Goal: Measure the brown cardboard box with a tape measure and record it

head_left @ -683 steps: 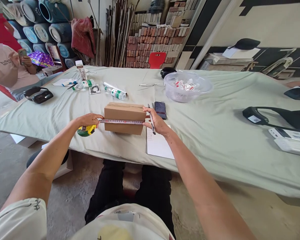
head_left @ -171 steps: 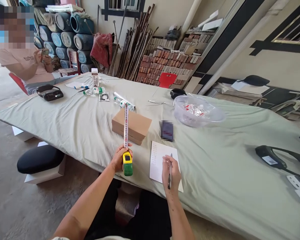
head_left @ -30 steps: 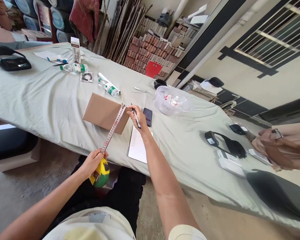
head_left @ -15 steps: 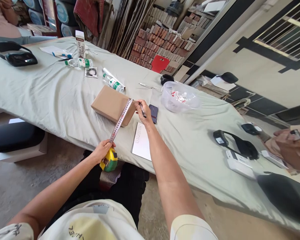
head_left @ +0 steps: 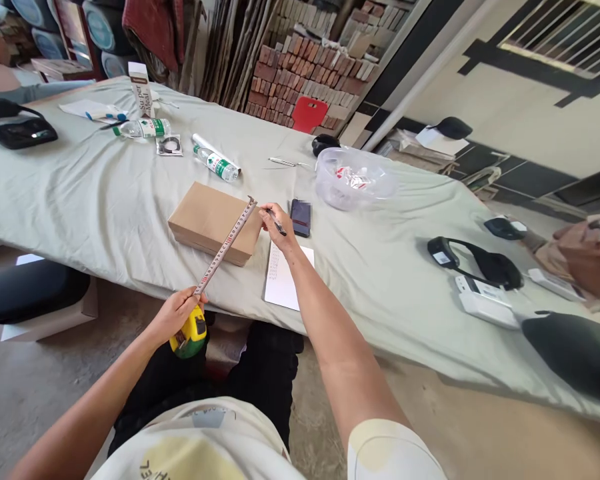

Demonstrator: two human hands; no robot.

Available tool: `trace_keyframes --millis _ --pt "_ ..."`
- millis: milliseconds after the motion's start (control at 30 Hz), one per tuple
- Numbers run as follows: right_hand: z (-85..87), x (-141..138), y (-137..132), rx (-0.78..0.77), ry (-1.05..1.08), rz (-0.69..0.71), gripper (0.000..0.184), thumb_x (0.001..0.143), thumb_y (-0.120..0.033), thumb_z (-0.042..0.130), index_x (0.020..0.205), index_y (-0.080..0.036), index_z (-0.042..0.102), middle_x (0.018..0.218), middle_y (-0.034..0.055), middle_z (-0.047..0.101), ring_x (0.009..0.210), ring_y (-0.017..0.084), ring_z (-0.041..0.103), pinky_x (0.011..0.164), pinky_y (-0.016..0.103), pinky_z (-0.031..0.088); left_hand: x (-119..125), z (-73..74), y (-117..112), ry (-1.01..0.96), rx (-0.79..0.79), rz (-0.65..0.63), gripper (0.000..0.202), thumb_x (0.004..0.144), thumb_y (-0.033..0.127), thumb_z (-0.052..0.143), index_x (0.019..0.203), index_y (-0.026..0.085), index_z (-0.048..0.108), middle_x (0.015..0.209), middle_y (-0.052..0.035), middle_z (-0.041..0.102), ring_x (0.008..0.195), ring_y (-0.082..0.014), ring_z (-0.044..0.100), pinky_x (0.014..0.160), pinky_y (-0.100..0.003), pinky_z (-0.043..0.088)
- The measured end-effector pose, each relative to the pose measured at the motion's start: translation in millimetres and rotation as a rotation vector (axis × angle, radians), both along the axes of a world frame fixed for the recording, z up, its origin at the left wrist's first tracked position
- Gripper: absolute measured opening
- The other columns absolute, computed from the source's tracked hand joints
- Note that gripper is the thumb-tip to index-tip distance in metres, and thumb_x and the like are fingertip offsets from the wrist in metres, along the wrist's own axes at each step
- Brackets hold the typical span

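Brown cardboard: that's the oblong box (head_left: 207,215), flat on the table just beyond the left hand (head_left: 177,312) and beside the right hand (head_left: 279,228). Its long axis slopes from far left to near right, the right end facing the right hand.

Left hand's closed, pinching the numbered white steel blade (head_left: 221,255) where it leaves the yellow-and-green tape measure (head_left: 193,333), whose case hangs below those fingers, past the near table edge. Blade slants up and right from them, crossing the box near its right end, hook up by the far edge. Right hand's curled around a slim dark pen (head_left: 279,223); whether its fingertips press the box, can't tell.

Room? Rumpled pale-green cloth (head_left: 95,180) spreads beyond and left of the left hand. Tighter by the right hand: a black phone (head_left: 301,217) just right, a written-on white paper sheet (head_left: 281,283) on its near side.
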State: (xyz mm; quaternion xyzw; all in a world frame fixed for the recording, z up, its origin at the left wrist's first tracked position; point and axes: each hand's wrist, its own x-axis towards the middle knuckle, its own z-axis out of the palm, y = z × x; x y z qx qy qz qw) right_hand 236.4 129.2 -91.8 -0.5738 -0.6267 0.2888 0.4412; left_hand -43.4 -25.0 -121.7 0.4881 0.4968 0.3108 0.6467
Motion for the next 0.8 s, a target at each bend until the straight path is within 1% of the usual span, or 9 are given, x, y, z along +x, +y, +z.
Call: trace_keyframes --millis 133,200,300,467,600,700,800 --pt "-8.0 2.0 0.4 -0.015 0.011 -0.017 0.036 0.083 -0.056 0.051 0.098 -0.023 0.056 0.082 -0.0008 0.062 0.070 0.015 0.062 0.073 0.031 0.054 -17.9 5.3 -6.0 0.056 -0.015 0.033 0.032 0.081 0.047 0.059 0.085 0.016 0.060 0.068 -0.0003 0.059 0.053 -0.0113 0.051 0.048 -0.021 0.041" --pt "-10.3 1.7 1.7 -0.024 0.029 -0.027 0.036 0.083 -0.055 0.050 0.098 -0.023 0.056 0.083 -0.0009 0.062 0.069 0.014 0.062 0.073 0.032 0.054 -20.7 5.3 -9.8 0.050 -0.033 0.054 0.033 0.080 0.049 0.059 0.085 0.016 0.059 0.067 -0.0003 0.059 0.052 -0.0118 0.052 0.049 -0.022 0.041" --pt "-10.3 0.1 4.3 -0.038 0.062 -0.037 0.035 0.082 -0.054 0.051 0.097 -0.023 0.055 0.086 -0.0006 0.063 0.068 0.014 0.062 0.071 0.031 0.054 -18.2 3.1 -15.3 0.050 -0.044 0.055 0.032 0.080 0.048 0.059 0.085 0.016 0.059 0.068 -0.0005 0.059 0.053 -0.0122 0.052 0.050 -0.022 0.041" --pt "-3.2 0.2 8.2 -0.075 0.068 -0.030 0.029 0.082 -0.048 0.052 0.095 -0.023 0.057 0.089 0.0004 0.064 0.070 0.013 0.061 0.066 0.027 0.053 -8.9 -4.1 -25.0 0.066 -0.087 -0.007 0.032 0.080 0.047 0.059 0.083 0.016 0.061 0.068 -0.0016 0.061 0.055 -0.0130 0.054 0.052 -0.022 0.041" --pt "4.0 2.7 11.4 -0.138 0.104 -0.017 0.024 0.083 -0.044 0.052 0.095 -0.023 0.057 0.093 0.0005 0.065 0.070 0.011 0.061 0.061 0.022 0.050 -5.1 -13.4 -32.9 0.030 -0.125 -0.040 0.031 0.081 0.047 0.059 0.083 0.016 0.061 0.067 -0.0009 0.061 0.055 -0.0121 0.053 0.052 -0.022 0.041" --pt "9.8 2.5 16.1 -0.224 0.112 -0.056 0.020 0.084 -0.040 0.053 0.094 -0.023 0.057 0.095 0.0009 0.066 0.067 0.011 0.061 0.054 0.020 0.046 -2.1 -21.2 -37.0 -0.024 -0.155 -0.058 0.030 0.082 0.046 0.058 0.084 0.017 0.061 0.067 -0.0001 0.060 0.054 -0.0110 0.052 0.051 -0.021 0.040" --pt "14.9 1.3 23.4 -0.286 0.108 -0.097 0.017 0.083 -0.038 0.054 0.090 -0.023 0.057 0.097 0.0014 0.066 0.066 0.011 0.062 0.052 0.019 0.043 2.4 -26.1 -38.1 -0.072 -0.159 -0.059 0.029 0.085 0.045 0.056 0.085 0.016 0.060 0.068 0.0001 0.059 0.055 -0.0103 0.051 0.052 -0.020 0.040"
